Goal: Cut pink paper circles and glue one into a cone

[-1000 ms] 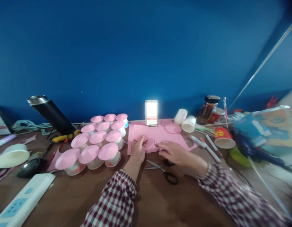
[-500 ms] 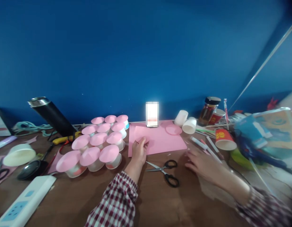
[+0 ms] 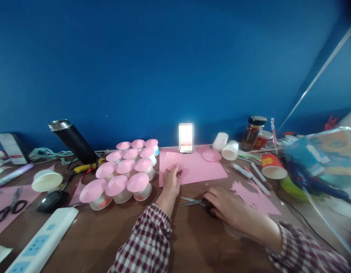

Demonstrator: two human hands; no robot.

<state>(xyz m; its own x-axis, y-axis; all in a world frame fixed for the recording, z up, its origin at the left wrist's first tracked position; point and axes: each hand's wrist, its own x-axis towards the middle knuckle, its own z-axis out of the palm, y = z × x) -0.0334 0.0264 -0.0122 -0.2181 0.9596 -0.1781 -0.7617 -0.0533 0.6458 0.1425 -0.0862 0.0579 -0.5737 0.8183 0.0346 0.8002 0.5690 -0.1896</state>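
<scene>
While the left hand (image 3: 172, 181) keeps a narrow grip, its thumb and fingers drawn together on pink paper (image 3: 180, 167), the right hand (image 3: 226, 204) lies palm down over the handles of the scissors (image 3: 191, 201). Whether the right grip is closed about those handles cannot be told, as the hand covers them. The scissors rest on the worktop (image 3: 198, 248), blades slightly parted and directed toward the left wrist, just in front of the pink sheet (image 3: 203, 172). Where the paper in the left grip ends and that sheet begins is not distinct. A pink disc (image 3: 211, 156) lies on the sheet's far right part, beside two white cups (image 3: 220, 141), both tipped. Left of the sheet, twelve cups stand in four rows of three, each topped by a shallow pink cone (image 3: 138, 183). Pink offcuts (image 3: 256, 197) lie beyond the right hand, near the markers (image 3: 250, 178) and a red cup (image 3: 273, 166) on its side. A second pair of scissors (image 3: 14, 206) rests on pink paper at far left.
</scene>
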